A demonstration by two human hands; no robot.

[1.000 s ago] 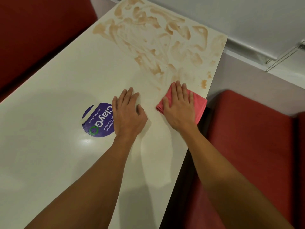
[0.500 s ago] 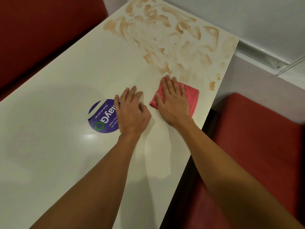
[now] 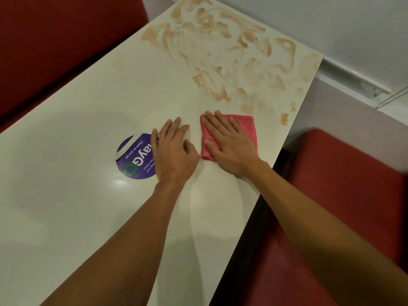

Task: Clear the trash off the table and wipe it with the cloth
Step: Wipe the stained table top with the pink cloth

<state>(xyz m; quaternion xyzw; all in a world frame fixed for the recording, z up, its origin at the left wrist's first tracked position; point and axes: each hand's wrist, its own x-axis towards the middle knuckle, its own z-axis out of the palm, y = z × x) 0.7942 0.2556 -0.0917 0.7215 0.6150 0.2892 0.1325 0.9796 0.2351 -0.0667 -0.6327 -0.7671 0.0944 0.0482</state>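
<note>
The wiping half of the job is looking under way but far from finished. Nothing that reads as trash is showing in this view, so the clearing half is, by my judgement, done. The right hand [image 3: 229, 149] is pressing down on the folded pink cloth [image 3: 245, 124], its fingers [image 3: 220, 127] lying straight and spread across the fabric rather than curling round it. The cloth is sitting flat on the surface [image 3: 77, 217], near its right edge and just short of the mess. The left hand [image 3: 174, 155] is resting palm-down beside it, fingers [image 3: 174, 127] extended and holding nothing, partly covering a round purple sticker [image 3: 132, 160] printed with white lettering.

What is left is plain enough: brown smears [image 3: 220, 58] are covering the far end of the surface in swirls and streaks, reaching from the far left corner to the right edge, with a few separate blobs near that edge just beyond the cloth. The near part is looking pale and glossy, with ceiling light reflecting off it. So most of the wiping is, I judge, yet to come.

The surface itself is a long, off-white rectangle running away from the person. Red padded seats are flanking it, one on the right [image 3: 353, 184] and one on the left [image 3: 66, 40]. Beyond the far end a pale wall [image 3: 331, 18] is rising above a light ledge [image 3: 353, 78], where a thin cord [image 3: 393, 98] is trailing.
</note>
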